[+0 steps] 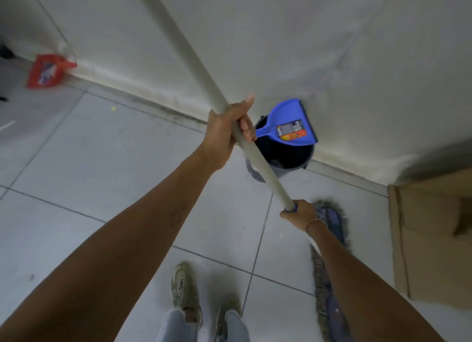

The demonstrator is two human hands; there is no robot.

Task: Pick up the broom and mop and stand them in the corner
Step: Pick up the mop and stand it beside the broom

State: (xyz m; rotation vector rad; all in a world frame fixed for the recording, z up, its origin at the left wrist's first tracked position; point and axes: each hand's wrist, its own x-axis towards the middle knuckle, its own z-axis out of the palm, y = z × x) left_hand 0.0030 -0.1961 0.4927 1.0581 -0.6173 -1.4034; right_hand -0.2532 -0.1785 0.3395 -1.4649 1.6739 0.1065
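Note:
The mop has a long pale grey handle (184, 52) that slants from the top of the view down to the lower right. Its flat blue head with a grey fringe (329, 285) lies on the tiled floor at the right, partly hidden behind my right forearm. My left hand (224, 134) is wrapped around the handle at mid-length. My right hand (298, 214) grips the handle's low end at a blue collar, just above the mop head. No broom can be made out.
A dark bucket (286, 157) stands against the white wall with a blue dustpan (291, 127) resting on it. A brown cardboard box (431, 234) sits on the floor at the right. A red bag (48, 70) lies by the wall at the left. My feet (186, 290) are below.

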